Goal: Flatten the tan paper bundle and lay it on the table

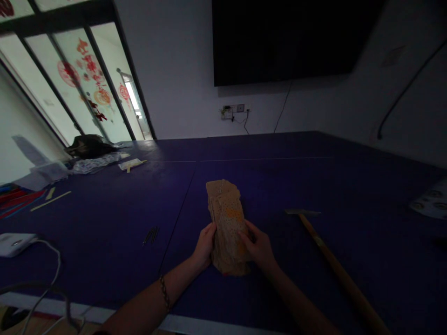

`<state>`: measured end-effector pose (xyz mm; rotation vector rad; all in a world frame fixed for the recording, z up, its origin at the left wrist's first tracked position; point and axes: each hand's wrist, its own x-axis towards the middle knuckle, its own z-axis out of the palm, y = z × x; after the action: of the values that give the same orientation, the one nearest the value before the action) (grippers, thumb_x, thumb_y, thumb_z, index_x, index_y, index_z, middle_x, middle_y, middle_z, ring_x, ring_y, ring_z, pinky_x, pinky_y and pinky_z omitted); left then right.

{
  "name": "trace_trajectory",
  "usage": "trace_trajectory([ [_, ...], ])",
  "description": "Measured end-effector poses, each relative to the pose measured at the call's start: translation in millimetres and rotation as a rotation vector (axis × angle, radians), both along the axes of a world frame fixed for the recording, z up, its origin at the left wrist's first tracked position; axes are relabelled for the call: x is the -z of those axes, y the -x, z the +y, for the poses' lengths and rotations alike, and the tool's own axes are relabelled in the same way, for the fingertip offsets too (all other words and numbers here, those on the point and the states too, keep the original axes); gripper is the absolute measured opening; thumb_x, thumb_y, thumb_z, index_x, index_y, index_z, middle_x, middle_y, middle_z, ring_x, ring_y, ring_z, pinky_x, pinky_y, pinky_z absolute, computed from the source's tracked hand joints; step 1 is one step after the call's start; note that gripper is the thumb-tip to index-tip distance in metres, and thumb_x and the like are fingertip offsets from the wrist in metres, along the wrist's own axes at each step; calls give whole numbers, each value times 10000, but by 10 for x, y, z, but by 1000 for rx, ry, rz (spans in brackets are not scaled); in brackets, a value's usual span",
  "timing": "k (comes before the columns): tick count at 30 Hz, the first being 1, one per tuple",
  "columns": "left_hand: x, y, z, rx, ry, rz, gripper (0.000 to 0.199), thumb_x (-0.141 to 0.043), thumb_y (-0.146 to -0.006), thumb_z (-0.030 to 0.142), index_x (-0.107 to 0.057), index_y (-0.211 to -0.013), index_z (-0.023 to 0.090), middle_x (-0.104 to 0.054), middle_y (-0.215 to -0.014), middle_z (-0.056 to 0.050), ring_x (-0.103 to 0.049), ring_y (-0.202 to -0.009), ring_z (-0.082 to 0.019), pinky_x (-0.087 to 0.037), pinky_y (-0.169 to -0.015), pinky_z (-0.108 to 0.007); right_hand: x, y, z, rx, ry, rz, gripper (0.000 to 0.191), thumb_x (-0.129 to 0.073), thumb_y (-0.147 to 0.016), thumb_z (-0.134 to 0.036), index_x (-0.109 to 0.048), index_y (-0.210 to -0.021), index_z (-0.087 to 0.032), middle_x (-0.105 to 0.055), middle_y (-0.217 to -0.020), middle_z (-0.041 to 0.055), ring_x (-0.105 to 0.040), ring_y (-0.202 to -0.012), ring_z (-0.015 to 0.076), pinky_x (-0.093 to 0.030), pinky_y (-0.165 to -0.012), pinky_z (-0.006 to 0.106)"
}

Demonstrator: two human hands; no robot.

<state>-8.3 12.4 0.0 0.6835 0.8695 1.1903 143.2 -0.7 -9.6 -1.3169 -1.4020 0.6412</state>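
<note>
Between my two hands is a stack of brown paper sheets [226,223], with rows of small holes and orange patches on its top sheet. My left hand [205,245] is closed on the left edge of the stack. My right hand [258,245] pinches the right edge, thumb on top and fingers partly hidden. To the right lies a hammer [326,253] with a wooden handle and a thin metal head. Several thin dark metal rods [151,235] lie to the left of the stack; their exact kind is too small to make out.
The purple table [115,200] stretches to the wall. On its left are a white device [17,244] with a cable, red and blue strips [21,200], a plastic bag [96,163] and a dark bag [90,146]. A patterned packet [431,202] lies at far right.
</note>
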Motion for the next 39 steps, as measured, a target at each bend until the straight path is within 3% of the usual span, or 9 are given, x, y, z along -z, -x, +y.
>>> trace_trajectory([
  [5, 0, -24, -21, 45, 11, -38, 338, -615, -667, 383, -637, -908, 147, -678, -895, -73, -614, -819, -212, -449, -800, -341, -16, 9, -14, -34, 77, -37, 546, -500, -713, -390, -483, -1174, -98, -672, -854, 88, -629, -794, 229, -514, -683, 326],
  [14, -43, -30, -25, 136, 170, -137, 331, -505, -735, 371, -632, -907, 118, -683, -851, -91, -613, -876, -233, -451, -843, -350, -30, -7, -15, -44, 56, -175, 496, -478, -741, -359, -471, -1180, -128, -661, -898, 86, -622, -808, 223, -492, -714, 345],
  [23, -10, -20, -34, 115, 31, -99, 425, -586, -685, 459, -614, -963, 139, -657, -970, -102, -602, -898, -239, -440, -857, -376, -9, 18, -9, -6, 30, -258, 482, -499, -733, -363, -488, -1162, -144, -633, -950, 97, -604, -844, 229, -483, -748, 353],
  [28, 7, -20, -21, 90, 19, -103, 420, -595, -680, 451, -614, -959, 139, -650, -989, -104, -585, -944, -233, -430, -880, -364, -17, 32, -39, 9, -33, -329, 575, -494, -764, -365, -338, -1282, -171, -603, -850, 58, -592, -766, 203, -491, -692, 337],
  [33, -8, -22, -40, 80, 22, -89, 377, -589, -691, 422, -620, -939, 140, -646, -1001, -98, -585, -948, -229, -440, -866, -350, 25, 31, -47, 57, -249, -482, 433, -450, -806, -372, -455, -1202, -197, -444, -1126, 122, -475, -1001, 236, -434, -833, 400],
  [39, -34, -44, -64, 57, -3, -72, 292, -609, -674, 311, -627, -915, 147, -640, -1023, -86, -572, -975, -221, -428, -881, -325, 52, 68, -44, 21, -315, -634, 469, -461, -799, -377, -400, -1242, -235, -291, -1311, 93, -289, -1169, 286, -349, -909, 483],
])
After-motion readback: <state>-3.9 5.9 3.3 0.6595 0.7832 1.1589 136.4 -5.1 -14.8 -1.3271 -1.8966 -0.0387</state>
